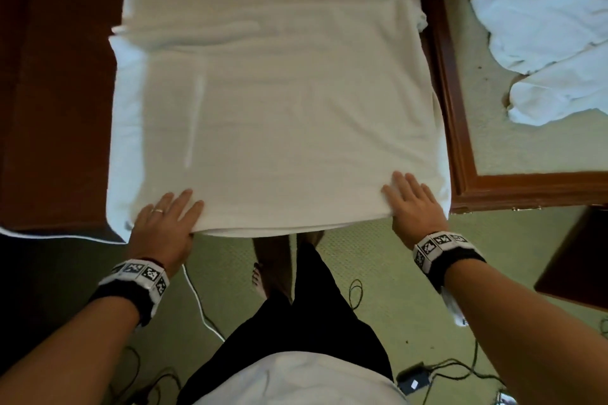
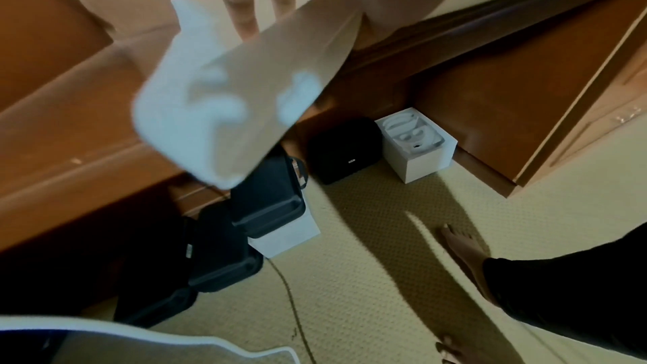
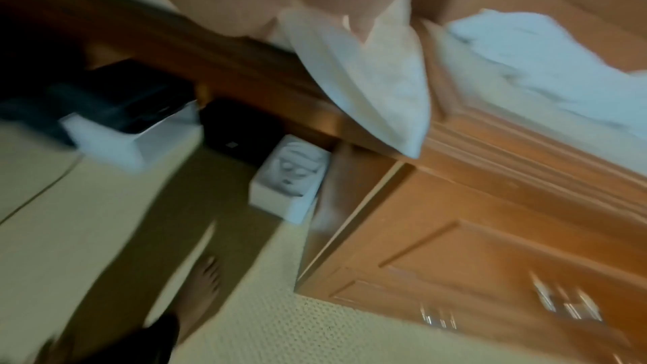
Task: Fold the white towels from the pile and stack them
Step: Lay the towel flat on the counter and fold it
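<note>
A large white towel (image 1: 279,108) lies spread over a dark wooden table (image 1: 59,108), its near edge hanging a little over the front. My left hand (image 1: 171,210) rests on the near left corner with straight fingers on top. My right hand (image 1: 408,197) lies flat on the near right corner, thumb splayed. In the left wrist view the towel corner (image 2: 217,110) droops past the table edge under my fingers (image 2: 241,10). The right wrist view shows the other corner (image 3: 378,87) hanging. The pile of crumpled white towels (image 1: 552,43) sits at the right, also visible as a white heap (image 3: 542,60).
The pile lies on a green-topped side cabinet (image 1: 493,148) with a wooden frame. Under the table stand black cases (image 2: 245,231) and a white box (image 2: 416,148). Cables (image 1: 204,306) and a black adapter (image 1: 413,380) lie on the carpet by my bare feet.
</note>
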Motion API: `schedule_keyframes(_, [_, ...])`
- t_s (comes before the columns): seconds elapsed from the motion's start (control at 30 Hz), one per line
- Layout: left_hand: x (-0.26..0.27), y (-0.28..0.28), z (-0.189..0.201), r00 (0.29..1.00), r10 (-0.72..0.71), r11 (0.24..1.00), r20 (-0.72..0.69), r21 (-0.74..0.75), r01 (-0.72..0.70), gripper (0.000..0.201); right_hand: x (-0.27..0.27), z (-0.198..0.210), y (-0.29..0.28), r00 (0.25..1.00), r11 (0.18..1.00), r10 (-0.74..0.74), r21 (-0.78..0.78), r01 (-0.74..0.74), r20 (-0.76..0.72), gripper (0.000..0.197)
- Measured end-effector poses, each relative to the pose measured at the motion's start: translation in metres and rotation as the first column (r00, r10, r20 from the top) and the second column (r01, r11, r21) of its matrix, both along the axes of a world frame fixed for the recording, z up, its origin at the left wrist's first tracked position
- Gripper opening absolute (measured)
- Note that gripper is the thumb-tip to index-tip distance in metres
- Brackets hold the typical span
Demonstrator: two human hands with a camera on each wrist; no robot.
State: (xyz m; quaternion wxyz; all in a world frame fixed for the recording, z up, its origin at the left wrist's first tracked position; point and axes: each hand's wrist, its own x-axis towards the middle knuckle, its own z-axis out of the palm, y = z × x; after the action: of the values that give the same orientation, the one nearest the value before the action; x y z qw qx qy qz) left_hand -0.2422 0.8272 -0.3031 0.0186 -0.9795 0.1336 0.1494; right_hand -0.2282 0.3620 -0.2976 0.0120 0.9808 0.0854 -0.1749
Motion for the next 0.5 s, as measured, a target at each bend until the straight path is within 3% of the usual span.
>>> schedule_keyframes(0.07, [0.004,0.008,0.016,1.000,0.026,0.999,0.017,0.023,-0.026,0.049,0.009,0.020,-0.005,0.993,0.992,-0.107,-0.061,0.109,0.046,0.032])
schedule_keyframes(0.17, [0.016,0.013,0.047,0.974,0.183,0.976,-0.136,0.144,-0.163,0.020,0.021,0.049,0.002,0.972,0.968,-0.182,-0.199,0.151,-0.151,0.019])
schedule_keyframes(0.23, [0.021,0.021,0.051,0.918,0.255,0.957,-0.303,0.218,-0.193,0.029,0.023,0.059,0.006,0.926,0.958,-0.211,-0.255,0.132,-0.312,0.021])
schedule_keyframes(0.33, [0.024,0.034,0.055,0.814,0.346,0.938,-0.466,0.173,-0.299,0.040,0.020,0.065,0.004,0.873,0.954,-0.248,-0.261,0.145,-0.419,0.024])
schedule_keyframes(0.43, [0.031,0.044,0.066,0.786,0.412,0.903,-0.462,0.092,-0.419,0.034,0.025,0.075,0.003,0.901,0.947,-0.276,-0.254,0.196,-0.334,0.027])
schedule_keyframes(0.5, [0.040,0.047,0.073,0.805,0.429,0.882,-0.410,0.000,-0.471,0.027,0.034,0.082,0.004,0.927,0.946,-0.272,-0.251,0.207,-0.259,0.029])
